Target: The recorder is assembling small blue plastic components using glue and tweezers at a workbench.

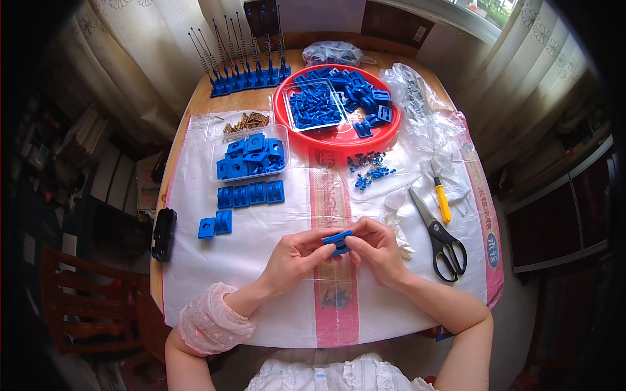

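Over the middle of the table, a small blue plastic part (338, 242) is pinched between my two hands. My left hand (295, 258) grips its left end with thumb and fingertips. The thumb of my right hand (378, 253) presses on its right side, fingers curled behind. My fingers cover some of the part, so its full shape is hidden. To the left, a row of blue blocks with rounded fronts (251, 193) lies on the sheet, with a square blue piece (206, 228) and one more block nearer me.
A red basin (287, 135) holds blue parts and a clear tray. Left of it are a clear box (250, 177) of blue pieces and brass-coloured pins (248, 122). Spring-topped rods (251, 78) stand behind. At right lie black scissors (440, 238), a yellow-handled screwdriver (443, 203) and small blue bits (373, 174).
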### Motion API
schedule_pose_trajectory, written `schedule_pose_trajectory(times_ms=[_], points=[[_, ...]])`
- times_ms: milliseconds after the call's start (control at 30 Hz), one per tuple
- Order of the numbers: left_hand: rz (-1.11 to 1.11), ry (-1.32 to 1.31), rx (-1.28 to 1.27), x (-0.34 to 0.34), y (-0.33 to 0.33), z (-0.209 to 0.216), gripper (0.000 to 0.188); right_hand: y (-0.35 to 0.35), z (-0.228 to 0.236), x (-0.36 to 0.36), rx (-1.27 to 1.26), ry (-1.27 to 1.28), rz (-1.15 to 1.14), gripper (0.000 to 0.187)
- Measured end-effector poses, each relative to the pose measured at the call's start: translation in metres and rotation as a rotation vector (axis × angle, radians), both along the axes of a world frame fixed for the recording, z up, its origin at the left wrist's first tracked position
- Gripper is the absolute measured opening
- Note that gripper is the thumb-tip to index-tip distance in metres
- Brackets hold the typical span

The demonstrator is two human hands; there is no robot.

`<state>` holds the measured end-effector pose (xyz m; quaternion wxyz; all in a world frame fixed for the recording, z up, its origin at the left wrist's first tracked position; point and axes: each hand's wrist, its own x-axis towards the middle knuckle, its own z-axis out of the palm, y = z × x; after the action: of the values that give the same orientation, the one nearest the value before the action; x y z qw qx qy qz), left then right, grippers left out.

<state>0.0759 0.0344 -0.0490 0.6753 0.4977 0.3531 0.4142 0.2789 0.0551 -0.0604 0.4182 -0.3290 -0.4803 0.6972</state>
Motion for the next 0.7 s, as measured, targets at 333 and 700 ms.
schedule_pose_trajectory(times_ms=[333,700], points=[[-0.012,-0.001,-0.019,0.0002,-0.0003,-0.0009,0.034,0.0,-0.0012,0.0,0.006,-0.016,0.001,0.011],[0.017,0.039,0.023,-0.0029,-0.0012,-0.0087,0.034,-0.0011,0.0025,-0.0008,0.038,-0.007,0.003,0.016]])
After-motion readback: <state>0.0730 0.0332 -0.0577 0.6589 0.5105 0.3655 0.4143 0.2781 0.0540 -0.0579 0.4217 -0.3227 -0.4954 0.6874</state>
